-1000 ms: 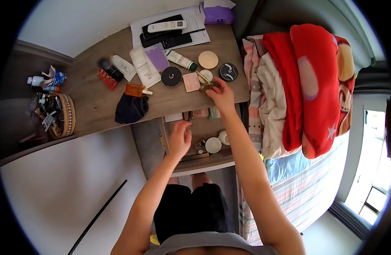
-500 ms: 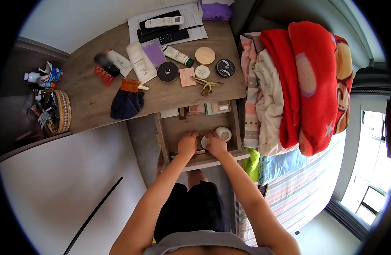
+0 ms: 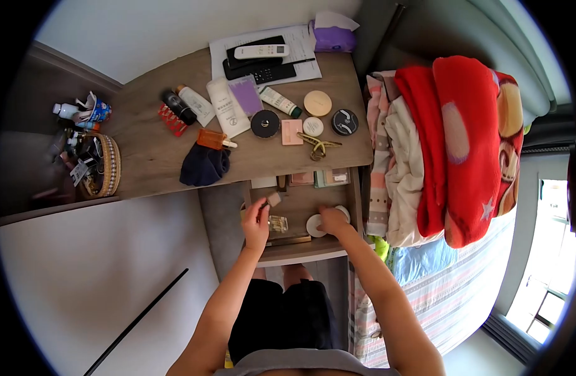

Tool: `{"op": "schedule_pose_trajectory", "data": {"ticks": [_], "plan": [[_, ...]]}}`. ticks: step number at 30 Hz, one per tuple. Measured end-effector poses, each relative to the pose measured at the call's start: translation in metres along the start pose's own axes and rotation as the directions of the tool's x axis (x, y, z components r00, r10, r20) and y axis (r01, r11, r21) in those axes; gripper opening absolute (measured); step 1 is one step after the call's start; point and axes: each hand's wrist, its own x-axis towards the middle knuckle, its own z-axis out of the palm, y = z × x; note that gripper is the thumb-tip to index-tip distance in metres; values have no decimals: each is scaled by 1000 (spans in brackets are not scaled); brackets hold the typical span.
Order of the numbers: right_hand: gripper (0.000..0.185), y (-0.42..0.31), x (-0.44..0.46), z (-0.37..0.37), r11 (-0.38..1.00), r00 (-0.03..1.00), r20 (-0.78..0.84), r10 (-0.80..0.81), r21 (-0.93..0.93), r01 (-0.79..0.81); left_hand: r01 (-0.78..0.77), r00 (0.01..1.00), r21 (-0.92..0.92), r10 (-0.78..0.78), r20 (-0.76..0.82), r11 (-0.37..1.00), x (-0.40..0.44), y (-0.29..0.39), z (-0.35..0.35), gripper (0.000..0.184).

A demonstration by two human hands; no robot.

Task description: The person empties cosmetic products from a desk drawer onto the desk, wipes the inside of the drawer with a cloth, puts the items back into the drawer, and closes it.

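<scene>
An open drawer (image 3: 300,255) sticks out below the desktop. Above its left part, the fingers of my left hand (image 3: 256,230) pinch a small item with a blocky tan end (image 3: 274,199); its exact kind is unclear. Under that hand, a clear case with small gold-coloured contents (image 3: 278,224) lies in the drawer. My right hand (image 3: 332,221) reaches down among white round containers (image 3: 315,226), its fingertips partly hidden, so I cannot tell whether it grips one. Flat makeup palettes (image 3: 332,178) line the back of the drawer, beside a dark narrow object (image 3: 281,183).
On the desktop (image 3: 144,150) are tubes, a black round compact (image 3: 265,124), a gold hair clip (image 3: 319,146), an amber bottle (image 3: 212,139) and a dark cloth (image 3: 204,165). A woven basket (image 3: 110,164) stands left. Folded red blankets (image 3: 469,150) are stacked right, beside the drawer.
My left hand has risen and moved left, away from my right hand, with the small tan-ended item now in its fingers. My right hand stays by the white containers. The view has shifted slightly.
</scene>
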Motion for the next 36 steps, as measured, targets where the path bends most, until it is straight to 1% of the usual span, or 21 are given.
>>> {"op": "schedule_pose_trajectory", "data": {"ticks": [3, 6, 9, 12, 14, 15, 16, 17, 19, 20, 23, 25, 26, 28, 29, 31, 32, 33, 34, 35, 36], "plan": [[54, 3, -4, -5, 998, 997, -40, -62, 11, 63, 31, 988, -40, -37, -147, 999, 44, 6, -7, 18], [52, 2, -4, -5, 997, 995, -57, -80, 4, 81, 72, 974, -208, -114, -198, 975, 96, 7, -1, 23], [52, 3, -1, 5, 995, 991, -107, -86, 49, 91, 172, 965, -270, -217, -148, 947, 138, 1, 7, 29], [52, -11, -10, 0, 995, 992, -116, -42, 86, 52, 219, 945, -493, -309, -109, 842, 164, 1, 15, 37], [54, -19, -20, -10, 993, 990, -142, -14, 113, 30, 73, 984, -349, -124, -127, 934, 170, -3, 13, 41], [51, -27, -28, -19, 977, 974, -227, 13, 210, 35, -2, 992, -273, -33, -123, 962, 170, -7, 12, 43], [49, -39, -36, -31, 951, 952, -303, 52, 305, 46, -51, 995, -263, 27, -95, 963, 168, -7, 10, 47], [46, -49, -41, -41, 916, 922, -373, 98, 396, 63, -112, 990, -111, 101, -98, 987, 161, -7, 7, 47], [45, -69, -36, -58, 726, 884, -432, 177, 664, 179, -238, 964, 194, 255, -72, 952, 147, 9, -7, 47], [45, -79, -31, -68, 596, 865, -448, 224, 765, 243, -246, 961, 168, 263, -83, 955, 139, 13, -11, 45], [37, -115, -19, -106, 158, 923, -270, 273, 959, 234, -252, 962, 117, 262, -75, 961, 104, 17, -20, 36], [32, -130, 5, -103, -33, 915, -333, 230, 937, 349, -245, 967, 104, 250, -41, 964, 80, 16, -25, 30], [29, -132, 13, -102, -125, 904, -372, 213, 907, 403, -196, 981, 66, 196, 3, 978, 69, 16, -27, 28], [30, -132, 17, -95, -118, 886, -382, 263, 899, 423, -85, 991, -2, 85, 106, 996, 42, 10, -30, 27], [31, -132, 17, -92, -114, 876, -387, 287, 894, 433, 14, 972, 3, -14, 236, 1000, 31, 6, -31, 26], [26, -124, 5, -82, -62, 812, -480, 332, 848, 527, 210, 855, 50, -208, 475, 976, 8, -9, -29, 25], [24, -116, -4, -76, -35, 778, -519, 354, 824, 566, 152, 803, 91, -176, 569, 984, -8, -21, -22, 27], [23, -101, -5, -62, 140, 723, -579, 377, 807, 573, 90, 737, 124, -150, 659, 988, -21, -30, -17, 28], [22, -81, -3, -45, 311, 667, -638, 384, 770, 557, -225, 634, 234, -40, 772, 946, -27, -29, -17, 31], [20, -62, -7, -33, 568, 618, -683, 391, 707, 422, -225, 591, 316, -128, 797, 922, -34, -30, -13, 32], [22, -40, -10, -21, 809, 529, -799, 286, 497, 314, -233, 545, 392, -215, 811, 890, -42, -34, -6, 33]]}}
